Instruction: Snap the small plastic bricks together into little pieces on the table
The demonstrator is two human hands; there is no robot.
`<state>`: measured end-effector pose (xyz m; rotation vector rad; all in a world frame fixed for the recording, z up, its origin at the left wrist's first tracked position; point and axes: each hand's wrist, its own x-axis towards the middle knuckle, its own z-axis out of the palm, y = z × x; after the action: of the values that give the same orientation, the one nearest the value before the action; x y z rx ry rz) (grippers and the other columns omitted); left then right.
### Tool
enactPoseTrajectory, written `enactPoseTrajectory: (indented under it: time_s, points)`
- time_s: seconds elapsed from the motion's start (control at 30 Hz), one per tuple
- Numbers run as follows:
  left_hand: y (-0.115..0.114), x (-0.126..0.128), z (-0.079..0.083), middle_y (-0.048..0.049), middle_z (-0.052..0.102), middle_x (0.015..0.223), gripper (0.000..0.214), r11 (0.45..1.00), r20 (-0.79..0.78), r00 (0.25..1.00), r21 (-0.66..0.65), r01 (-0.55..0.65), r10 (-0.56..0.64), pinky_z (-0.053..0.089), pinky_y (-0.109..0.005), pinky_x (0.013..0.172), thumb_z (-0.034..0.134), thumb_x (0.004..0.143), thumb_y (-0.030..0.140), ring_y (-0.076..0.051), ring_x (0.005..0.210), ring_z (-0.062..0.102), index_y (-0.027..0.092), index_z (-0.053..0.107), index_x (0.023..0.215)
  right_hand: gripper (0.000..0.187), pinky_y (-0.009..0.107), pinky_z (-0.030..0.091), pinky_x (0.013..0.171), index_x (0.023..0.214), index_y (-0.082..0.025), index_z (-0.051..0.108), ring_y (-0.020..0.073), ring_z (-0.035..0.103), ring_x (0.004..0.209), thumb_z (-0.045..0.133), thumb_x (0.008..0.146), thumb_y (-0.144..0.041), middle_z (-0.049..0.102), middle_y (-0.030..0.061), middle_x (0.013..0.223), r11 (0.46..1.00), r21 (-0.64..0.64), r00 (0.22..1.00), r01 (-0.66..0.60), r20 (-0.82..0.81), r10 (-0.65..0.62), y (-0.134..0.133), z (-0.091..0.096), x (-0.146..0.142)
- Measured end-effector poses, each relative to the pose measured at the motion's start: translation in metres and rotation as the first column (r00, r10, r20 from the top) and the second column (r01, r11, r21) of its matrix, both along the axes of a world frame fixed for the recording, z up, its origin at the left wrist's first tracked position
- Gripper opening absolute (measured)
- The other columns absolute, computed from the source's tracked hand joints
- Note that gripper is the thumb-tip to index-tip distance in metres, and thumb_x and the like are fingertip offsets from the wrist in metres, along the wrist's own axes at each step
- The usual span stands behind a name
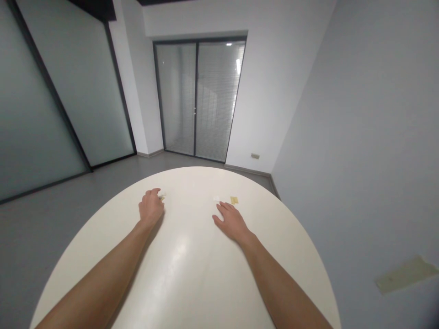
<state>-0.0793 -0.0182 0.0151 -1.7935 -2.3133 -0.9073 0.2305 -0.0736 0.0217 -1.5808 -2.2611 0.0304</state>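
Observation:
My left hand (151,206) is over the left part of the round white table (192,283), with its fingers curled. Small pale pieces (162,197) show at its fingertips; what they are, and how firmly the hand grips them, is partly hidden. Palm down, my right hand (233,221) rests with fingers apart and holds nothing. Just beyond its fingertips lies a small white piece (216,198), flat on the table. A little to the right of that is a yellowish, paper-like piece (234,200).
Past the table are a grey floor (116,183) and a glass double door (197,100) with blinds. Frosted glass panels (68,82) stand on the left. The grey wall (360,137) on the right bears a strip of beige tape (406,274).

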Motion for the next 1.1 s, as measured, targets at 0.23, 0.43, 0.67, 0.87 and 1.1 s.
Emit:
enactPoseTrajectory:
  time_s: [0.23, 0.43, 0.67, 0.87, 1.1]
  points:
    - [0.005, -0.004, -0.005, -0.0146, 0.061, 0.117, 0.043, 0.985, 0.053, 0.995, 0.151, 0.081, -0.09, 0.049, -0.04, 0.088, 0.049, 0.079, 0.007, -0.028, 0.108, 0.059, 0.017, 0.059, 0.12, 0.048, 0.039, 0.032, 0.112, 0.134, -0.014, 0.055, 0.026, 0.044, 0.133, 0.052, 0.094, -0.04, 0.051, 0.0142, 0.142, 1.0, 0.001, 1.0, 0.0, 0.0, 0.0, 0.001, -0.001, 0.0]
    - [0.011, -0.002, -0.01, -0.0119, 0.06, 0.117, 0.041, 0.946, 0.115, 0.968, 0.266, 0.184, -0.221, 0.048, -0.04, 0.095, 0.044, 0.08, 0.007, -0.024, 0.102, 0.06, 0.018, 0.059, 0.116, 0.048, 0.039, 0.032, 0.112, 0.134, -0.014, 0.055, 0.0259, 0.044, 0.133, 0.051, 0.094, -0.04, 0.051, 0.0136, 0.143, 1.0, 0.01, 1.0, 0.0, 0.003, 0.0, 0.001, -0.001, 0.0]
    - [0.008, 0.01, -0.001, -0.0079, 0.063, 0.115, 0.036, 0.939, 0.271, 0.919, 0.271, 0.211, -0.285, 0.049, -0.036, 0.093, 0.049, 0.082, 0.012, -0.02, 0.097, 0.061, 0.02, 0.058, 0.116, 0.048, 0.04, 0.032, 0.113, 0.134, -0.014, 0.055, 0.0261, 0.044, 0.132, 0.051, 0.094, -0.041, 0.051, 0.0136, 0.143, 1.0, 0.02, 1.0, -0.01, 0.003, 0.01, 0.001, -0.001, 0.0]
    - [0.006, 0.016, 0.004, -0.0083, 0.063, 0.12, 0.038, 0.941, 0.335, 0.887, 0.222, 0.254, -0.318, 0.048, -0.036, 0.098, 0.045, 0.083, 0.009, -0.019, 0.103, 0.06, 0.021, 0.057, 0.116, 0.048, 0.041, 0.032, 0.112, 0.135, -0.016, 0.054, 0.0261, 0.043, 0.133, 0.051, 0.094, -0.041, 0.05, 0.0128, 0.144, 1.0, 0.012, 1.0, -0.003, -0.012, 0.004, 0.0, 0.0, -0.001]
    - [0.008, 0.013, 0.001, -0.0087, 0.064, 0.119, 0.037, 0.945, 0.32, 0.898, 0.223, 0.24, -0.303, 0.048, -0.035, 0.098, 0.043, 0.084, 0.007, -0.018, 0.1, 0.063, 0.02, 0.058, 0.115, 0.047, 0.04, 0.032, 0.112, 0.134, -0.016, 0.055, 0.0251, 0.043, 0.133, 0.052, 0.094, -0.04, 0.051, 0.0132, 0.143, 1.0, 0.02, 1.0, -0.015, -0.015, 0.015, 0.0, -0.001, -0.001]
